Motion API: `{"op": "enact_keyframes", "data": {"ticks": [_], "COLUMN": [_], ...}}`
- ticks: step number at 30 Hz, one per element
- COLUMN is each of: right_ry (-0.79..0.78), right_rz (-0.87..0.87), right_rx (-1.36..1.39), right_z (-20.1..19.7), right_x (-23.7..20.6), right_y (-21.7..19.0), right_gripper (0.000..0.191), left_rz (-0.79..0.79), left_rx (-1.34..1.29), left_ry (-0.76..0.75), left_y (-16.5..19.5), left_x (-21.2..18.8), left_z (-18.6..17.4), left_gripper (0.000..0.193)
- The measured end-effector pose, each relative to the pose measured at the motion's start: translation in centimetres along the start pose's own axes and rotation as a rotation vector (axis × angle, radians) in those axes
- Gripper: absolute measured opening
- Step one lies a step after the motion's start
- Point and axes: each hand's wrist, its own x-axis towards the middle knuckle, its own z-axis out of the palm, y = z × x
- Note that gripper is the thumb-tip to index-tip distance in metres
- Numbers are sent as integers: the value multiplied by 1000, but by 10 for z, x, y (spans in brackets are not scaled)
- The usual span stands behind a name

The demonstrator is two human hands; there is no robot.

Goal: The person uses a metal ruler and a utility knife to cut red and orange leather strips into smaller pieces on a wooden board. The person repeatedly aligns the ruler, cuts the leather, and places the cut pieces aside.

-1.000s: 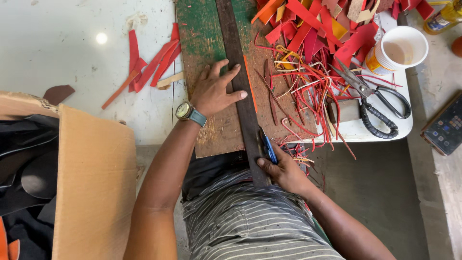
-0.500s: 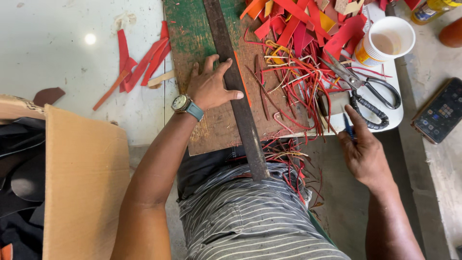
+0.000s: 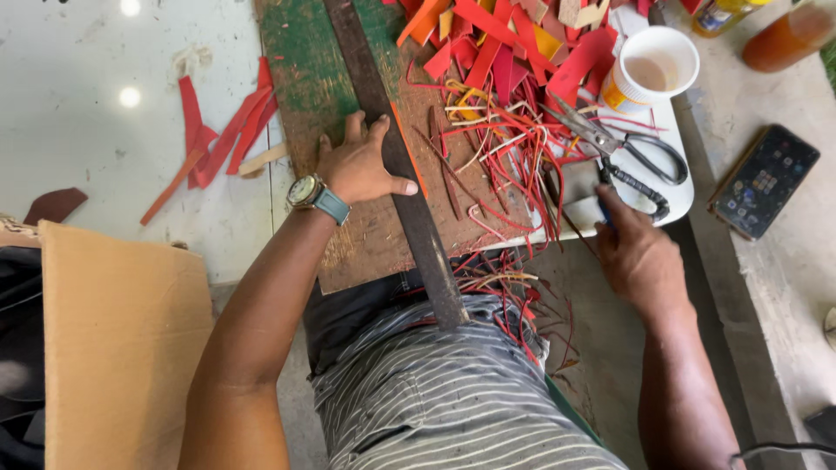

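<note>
My left hand (image 3: 357, 165), with a watch on its wrist, presses flat on a long dark metal straightedge (image 3: 427, 252). The straightedge lies lengthwise on a worn wooden board (image 3: 348, 252) that reaches over my lap. A thin orange strip (image 3: 409, 152) shows along the straightedge's right edge, by my thumb. My right hand (image 3: 636, 252) is out to the right, at the near edge of a white tray (image 3: 679, 196). Its fingers are curled on a blue-handled cutter (image 3: 603, 211), mostly hidden. Black-handled scissors (image 3: 627, 152) lie just beyond its fingertips.
Red, orange and yellow strips and offcuts (image 3: 505, 52) are heaped on the board's right side and trail over its edge. More red strips (image 3: 218, 139) lie on the pale table at left. A white cup (image 3: 653, 65), a phone (image 3: 765, 181), an orange bottle (image 3: 784, 39) and a cardboard box (image 3: 122, 348) surround me.
My right hand has moved from the near end of the straightedge out to the right, up to the tray by the scissors. The left hand has kept pressing the straightedge.
</note>
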Motion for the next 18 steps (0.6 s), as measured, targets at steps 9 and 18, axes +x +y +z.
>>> {"op": "enact_keyframes", "data": {"ticks": [9, 18], "right_ry": [-124, -275], "right_rz": [-67, -62], "right_rx": [11, 16], "right_z": [-10, -30], "right_x": [14, 23], "right_y": [10, 11], "right_gripper": [51, 52], "left_rz": [-18, -8], "left_rx": [2, -10], "left_ry": [3, -10], "left_y": [1, -2], "left_x": [-1, -1], "left_z": [-2, -1], "left_gripper": [132, 134]}}
